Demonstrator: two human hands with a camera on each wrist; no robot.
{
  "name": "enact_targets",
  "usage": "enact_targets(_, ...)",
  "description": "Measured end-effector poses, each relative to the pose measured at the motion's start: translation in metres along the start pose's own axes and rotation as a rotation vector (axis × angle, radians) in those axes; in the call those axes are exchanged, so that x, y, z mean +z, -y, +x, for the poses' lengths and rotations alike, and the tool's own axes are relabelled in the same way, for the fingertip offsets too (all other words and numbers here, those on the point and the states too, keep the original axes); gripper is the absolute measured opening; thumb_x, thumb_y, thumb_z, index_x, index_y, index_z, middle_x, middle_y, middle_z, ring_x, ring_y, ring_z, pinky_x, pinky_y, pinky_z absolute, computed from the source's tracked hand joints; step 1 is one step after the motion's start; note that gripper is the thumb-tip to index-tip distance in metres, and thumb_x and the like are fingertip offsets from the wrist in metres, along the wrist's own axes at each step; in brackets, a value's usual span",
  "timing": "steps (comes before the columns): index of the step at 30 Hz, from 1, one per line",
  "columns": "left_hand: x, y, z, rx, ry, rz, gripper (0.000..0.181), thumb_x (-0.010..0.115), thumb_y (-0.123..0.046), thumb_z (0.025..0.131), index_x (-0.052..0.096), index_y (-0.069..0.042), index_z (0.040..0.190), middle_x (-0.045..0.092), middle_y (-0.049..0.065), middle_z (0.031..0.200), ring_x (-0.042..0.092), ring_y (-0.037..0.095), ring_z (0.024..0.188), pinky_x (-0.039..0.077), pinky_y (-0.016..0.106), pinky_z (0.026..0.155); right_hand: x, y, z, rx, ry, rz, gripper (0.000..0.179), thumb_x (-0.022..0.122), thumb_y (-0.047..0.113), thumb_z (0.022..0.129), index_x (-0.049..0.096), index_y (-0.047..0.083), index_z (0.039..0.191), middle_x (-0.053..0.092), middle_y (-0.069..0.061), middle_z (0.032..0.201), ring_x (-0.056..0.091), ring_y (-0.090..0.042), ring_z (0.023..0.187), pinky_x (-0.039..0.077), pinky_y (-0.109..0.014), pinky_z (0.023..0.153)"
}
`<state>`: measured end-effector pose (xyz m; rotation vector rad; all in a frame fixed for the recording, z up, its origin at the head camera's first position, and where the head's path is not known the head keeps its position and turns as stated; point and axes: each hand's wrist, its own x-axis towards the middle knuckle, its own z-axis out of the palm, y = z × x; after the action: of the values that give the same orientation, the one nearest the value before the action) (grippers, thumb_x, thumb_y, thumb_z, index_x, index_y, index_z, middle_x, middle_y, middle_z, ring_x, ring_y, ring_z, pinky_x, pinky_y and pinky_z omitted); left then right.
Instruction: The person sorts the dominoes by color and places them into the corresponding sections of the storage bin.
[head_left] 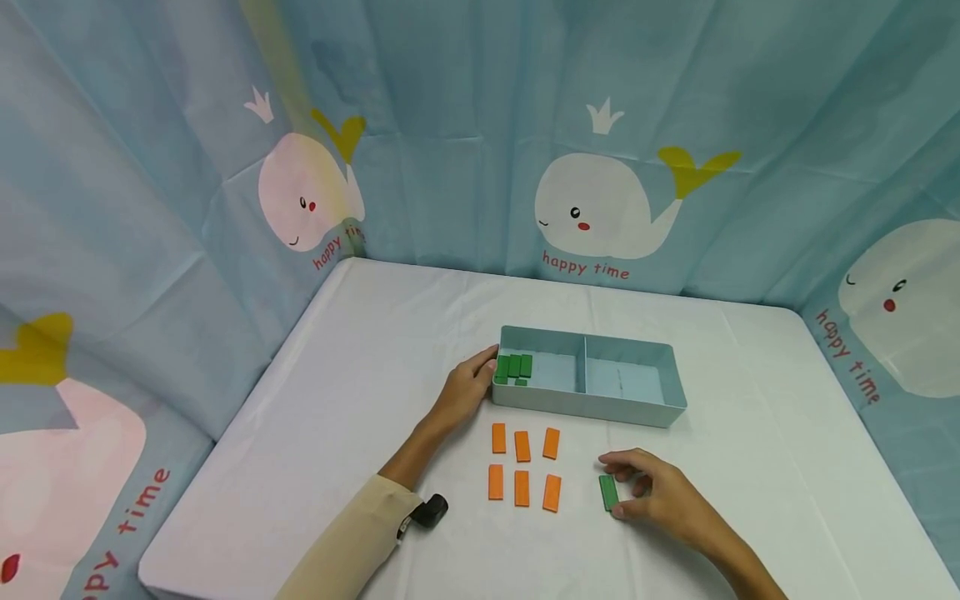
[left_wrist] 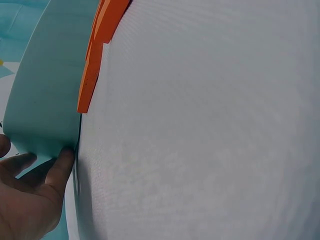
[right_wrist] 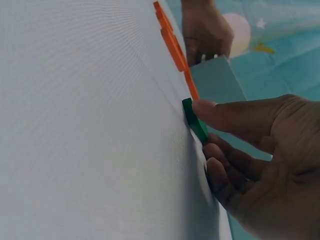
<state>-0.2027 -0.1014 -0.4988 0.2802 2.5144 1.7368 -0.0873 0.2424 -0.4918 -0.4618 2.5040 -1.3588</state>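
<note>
My right hand point(head_left: 663, 500) holds a small green rectangular block point(head_left: 608, 492) at the tabletop, thumb at its near end and curled fingers by its far end. In the right wrist view the thumb lies against the green block point(right_wrist: 194, 120), with fingertips just below. My left hand point(head_left: 461, 392) rests against the left end of a grey-blue two-compartment box point(head_left: 585, 403); the left wrist view shows fingertips touching the box's end wall point(left_wrist: 47, 100). Several green blocks point(head_left: 514, 366) lie at the left end of the box's left compartment.
Several orange blocks point(head_left: 522, 488) lie in two rows on the white-covered table point(head_left: 375, 350) in front of the box. A blue curtain point(head_left: 450, 167) with whale prints surrounds the table. A black device point(head_left: 430, 511) sits at the left sleeve's cuff.
</note>
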Motion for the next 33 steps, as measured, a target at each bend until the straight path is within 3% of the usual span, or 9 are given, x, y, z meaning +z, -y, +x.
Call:
enact_targets(14, 0.0007, 0.0009, 0.0005, -0.003, -0.008, 0.003, 0.053, 0.044, -0.034, 0.115, 0.044, -0.009, 0.163, 0.049, 0.005, 0.164, 0.037, 0.027, 0.157, 0.031, 0.05, 0.129, 0.0041, 0.0015, -0.0007, -0.033, -0.016, -0.087, 0.062, 0.093, 0.002, 0.072, 0.074, 0.016, 0.13, 0.069, 0.003, 0.115, 0.061, -0.012, 0.099, 0.055, -0.024, 0.08)
enact_targets(33, 0.0002, 0.0008, -0.0001, 0.003, 0.009, 0.0, 0.055, 0.042, -0.035, 0.116, 0.041, -0.008, 0.164, 0.046, 0.005, 0.165, 0.035, 0.027, 0.158, 0.029, 0.05, 0.13, 0.0084, 0.0045, 0.0001, 0.02, -0.071, -0.111, 0.06, 0.092, 0.007, 0.077, 0.072, 0.017, 0.132, 0.069, 0.007, 0.11, 0.062, -0.009, 0.098, 0.057, -0.023, 0.08)
